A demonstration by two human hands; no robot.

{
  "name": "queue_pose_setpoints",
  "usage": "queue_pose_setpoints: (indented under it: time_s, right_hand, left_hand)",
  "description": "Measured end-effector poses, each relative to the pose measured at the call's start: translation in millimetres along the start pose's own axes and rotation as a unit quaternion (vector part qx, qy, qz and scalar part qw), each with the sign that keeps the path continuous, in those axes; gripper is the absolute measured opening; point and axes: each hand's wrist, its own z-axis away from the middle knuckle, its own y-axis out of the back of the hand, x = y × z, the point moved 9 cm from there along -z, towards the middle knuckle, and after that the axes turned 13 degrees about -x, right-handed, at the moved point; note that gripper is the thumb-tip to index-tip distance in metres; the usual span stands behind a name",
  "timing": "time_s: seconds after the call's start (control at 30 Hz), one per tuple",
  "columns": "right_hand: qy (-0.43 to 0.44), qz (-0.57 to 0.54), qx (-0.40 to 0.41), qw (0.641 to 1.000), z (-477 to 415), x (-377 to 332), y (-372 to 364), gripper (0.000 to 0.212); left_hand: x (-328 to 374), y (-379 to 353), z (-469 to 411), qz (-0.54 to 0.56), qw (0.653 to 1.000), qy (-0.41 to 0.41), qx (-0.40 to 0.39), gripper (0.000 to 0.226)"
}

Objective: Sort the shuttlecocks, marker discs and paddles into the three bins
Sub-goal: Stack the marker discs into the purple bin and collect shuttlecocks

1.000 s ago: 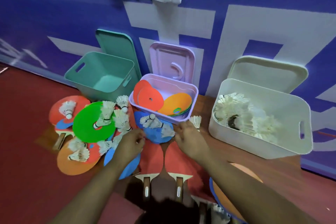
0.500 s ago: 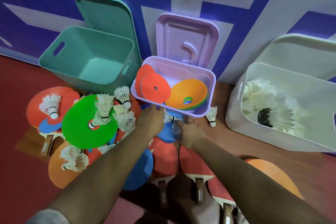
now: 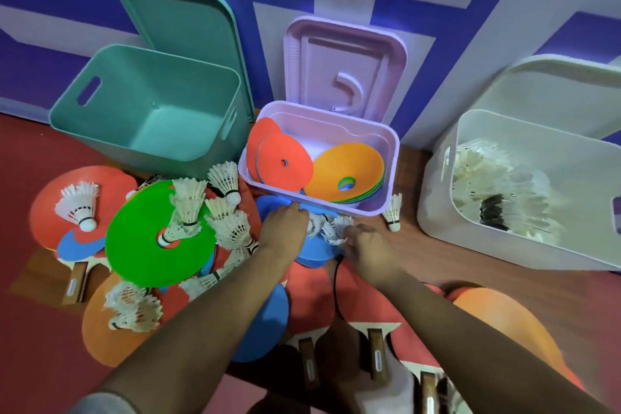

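My left hand (image 3: 284, 225) rests with curled fingers on the far edge of a blue marker disc (image 3: 312, 251) in front of the lilac bin (image 3: 391, 175). My right hand (image 3: 368, 245) pinches the feathers of a shuttlecock (image 3: 337, 228) lying on that disc; a second one lies between my hands. Orange and red discs (image 3: 346, 165) fill the lilac bin. The white bin (image 3: 504, 247) on the right holds several shuttlecocks (image 3: 497, 178). Nothing lies inside the teal bin (image 3: 100, 104). Red paddles (image 3: 314, 292) lie under my forearms.
Left of my hands a green disc (image 3: 141, 245), an orange disc (image 3: 97, 329), more paddles and several loose shuttlecocks (image 3: 232, 228) are piled up. One shuttlecock (image 3: 393, 212) stands between the lilac and white bins. Bin lids lean against the blue wall behind.
Both hands moved forward from the paddle heads onto the blue disc next to the lilac bin. The camera leaned closer and lower over the pile.
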Motion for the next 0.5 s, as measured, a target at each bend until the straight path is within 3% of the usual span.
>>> queue_pose_setpoints:
  time_s: [0.17,0.27,0.5]
  right_hand:
    - [0.013,-0.063,0.018,0.998,28.2,5.0,16.6,0.012]
    - [0.014,-0.079,0.022,0.997,46.4,6.9,28.6,0.020]
    - [-0.005,-0.084,0.026,0.996,79.7,34.4,39.2,0.023]
  left_hand:
    - [4.0,-1.3,13.0,-0.007,0.999,-0.040,-0.018,0.024]
    - [13.7,-16.2,20.6,-0.014,0.996,-0.070,-0.061,0.036]
    - [27.0,-24.1,5.4,-0.137,0.984,-0.030,-0.112,0.043]
